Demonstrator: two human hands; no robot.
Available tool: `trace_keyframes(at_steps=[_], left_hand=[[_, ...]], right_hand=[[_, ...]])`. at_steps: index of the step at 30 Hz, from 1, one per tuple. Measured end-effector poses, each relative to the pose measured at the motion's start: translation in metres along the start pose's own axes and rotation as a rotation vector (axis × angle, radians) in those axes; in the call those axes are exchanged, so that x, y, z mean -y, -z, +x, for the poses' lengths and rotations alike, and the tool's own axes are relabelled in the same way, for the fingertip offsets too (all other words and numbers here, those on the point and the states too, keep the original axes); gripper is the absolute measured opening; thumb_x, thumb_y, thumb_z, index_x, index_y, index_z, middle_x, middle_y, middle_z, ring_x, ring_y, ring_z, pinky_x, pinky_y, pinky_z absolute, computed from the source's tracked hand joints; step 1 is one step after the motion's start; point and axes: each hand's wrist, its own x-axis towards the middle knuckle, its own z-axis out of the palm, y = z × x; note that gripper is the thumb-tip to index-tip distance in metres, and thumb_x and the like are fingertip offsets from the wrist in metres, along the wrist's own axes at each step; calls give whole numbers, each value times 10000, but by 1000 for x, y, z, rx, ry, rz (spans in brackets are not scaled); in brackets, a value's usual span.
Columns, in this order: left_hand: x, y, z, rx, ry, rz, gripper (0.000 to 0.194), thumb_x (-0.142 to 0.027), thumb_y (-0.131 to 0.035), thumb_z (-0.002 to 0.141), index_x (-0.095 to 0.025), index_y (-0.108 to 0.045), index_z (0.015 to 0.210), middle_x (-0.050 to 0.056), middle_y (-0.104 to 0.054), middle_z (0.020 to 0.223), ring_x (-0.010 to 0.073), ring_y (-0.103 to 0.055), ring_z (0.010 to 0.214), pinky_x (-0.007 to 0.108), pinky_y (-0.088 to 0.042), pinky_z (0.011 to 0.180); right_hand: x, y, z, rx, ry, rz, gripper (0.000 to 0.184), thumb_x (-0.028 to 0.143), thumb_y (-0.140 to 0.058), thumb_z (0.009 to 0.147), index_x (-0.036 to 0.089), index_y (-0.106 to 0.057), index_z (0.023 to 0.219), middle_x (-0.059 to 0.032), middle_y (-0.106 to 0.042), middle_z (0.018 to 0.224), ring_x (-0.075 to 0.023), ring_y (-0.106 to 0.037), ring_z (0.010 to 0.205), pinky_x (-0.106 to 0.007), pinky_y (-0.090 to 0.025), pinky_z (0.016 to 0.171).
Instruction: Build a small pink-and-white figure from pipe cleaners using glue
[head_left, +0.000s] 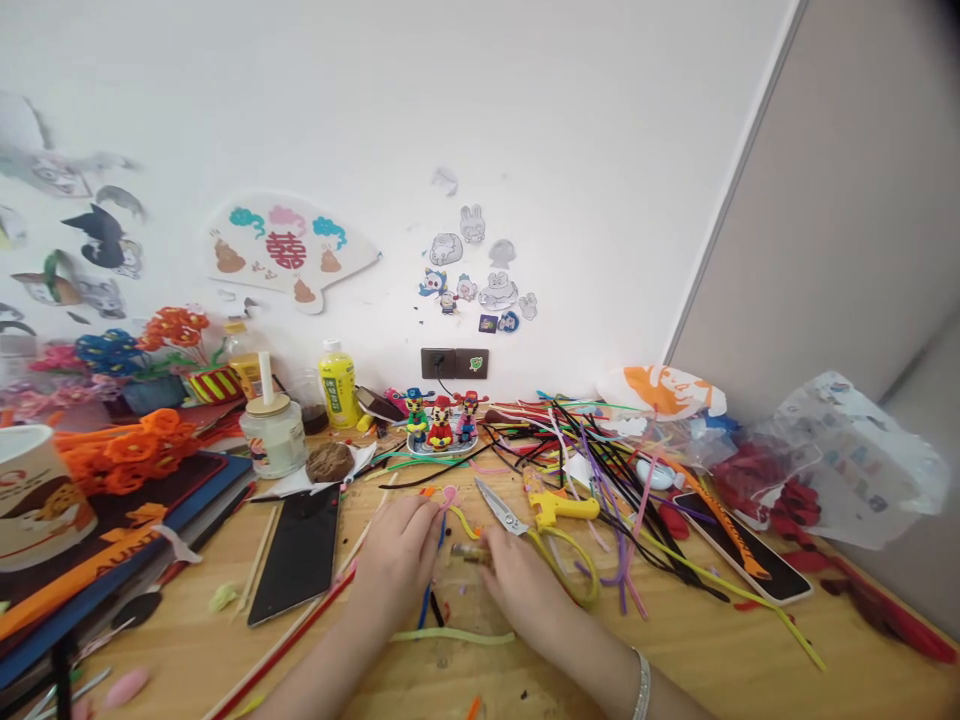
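My left hand [396,548] is closed with its fingertips pinched at a small pink looped piece [450,495], probably of pipe cleaner. A blue pipe cleaner [426,605] runs beneath that hand, and a short yellow one [463,522] curves beside the fingertips. Opposite it, my right hand [521,585] has its fingers curled at a small brownish cylindrical object [469,551], whose kind I cannot make out. Scissors with yellow handles [577,560] lie just beyond the right hand, blades pointing away. Behind them rests a yellow glue gun [564,506].
Loose pipe cleaners [540,425] pile up at the back right. Three small figures [441,425] stand by the wall. A black phone [296,555] and a candle jar [271,440] are to the left, near a paper cup [37,500]. Another phone [750,560] lies right.
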Motion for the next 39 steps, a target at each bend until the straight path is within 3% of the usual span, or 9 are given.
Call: trace_keyframes(at_steps=[4,7,9,13,15,18,23,29,39], left_hand=[[-2,2,1,-26,7,22,197,-179,-381,855,-151,-570,805,65,-599,733,167,-544,693,285,-446,621],[-8,0,0,-40,-40,14,176,-166,-398,849,-155,-564,791,59,-599,718,161,-546,675,284,-446,611],[-12,-1,-1,-30,-66,9,164,-164,-408,846,-154,-560,785,61,-601,724,163,-550,682,289,-449,619],[-15,-1,-1,-46,-95,16,157,-162,-413,842,-151,-555,777,67,-605,725,167,-552,683,294,-450,616],[-15,0,-1,-51,-92,15,146,-160,-421,839,-152,-553,778,66,-606,729,163,-553,681,289,-447,611],[-15,1,-2,-55,-104,17,123,-150,-435,833,-154,-549,788,69,-612,749,165,-557,695,289,-443,615],[-18,2,-2,-54,-132,25,93,-128,-459,818,-154,-540,781,65,-619,761,175,-555,714,309,-439,643],[-22,3,-2,-9,-143,23,111,-124,-445,825,-165,-542,790,42,-612,735,166,-555,713,318,-440,673],[-23,2,-6,0,-153,-6,115,-143,-440,830,-169,-548,799,49,-620,759,177,-563,743,336,-447,699]], right_hand=[[-5,8,1,-122,-110,331,236,220,-502,780,188,-486,1013,-47,-602,896,-190,-561,805,-285,-410,681],[-5,6,2,-116,-89,497,189,377,-481,807,200,-517,863,-24,-579,769,-177,-532,713,-284,-395,629],[-3,4,3,-100,-74,648,251,417,-397,845,198,-503,781,-20,-560,719,-157,-515,656,-278,-390,596],[-1,3,4,-11,-92,1027,295,481,-498,774,209,-423,861,-5,-558,729,-119,-494,553,-254,-395,529],[-1,3,4,13,-96,1113,352,475,-574,720,219,-387,872,26,-529,673,-114,-480,533,-236,-383,500],[-3,2,3,0,-128,1079,315,452,-577,726,221,-375,797,60,-456,594,-106,-436,513,-216,-350,478],[-4,1,3,-110,-75,908,269,464,-468,799,202,-430,754,24,-420,689,-123,-410,638,-240,-353,594],[-10,-2,2,-91,-39,851,307,399,-333,849,210,-327,608,32,-319,604,-123,-320,576,-241,-290,531],[-7,5,-1,-70,-4,764,267,341,-289,860,207,-342,635,24,-344,624,-125,-327,598,-241,-293,557]])
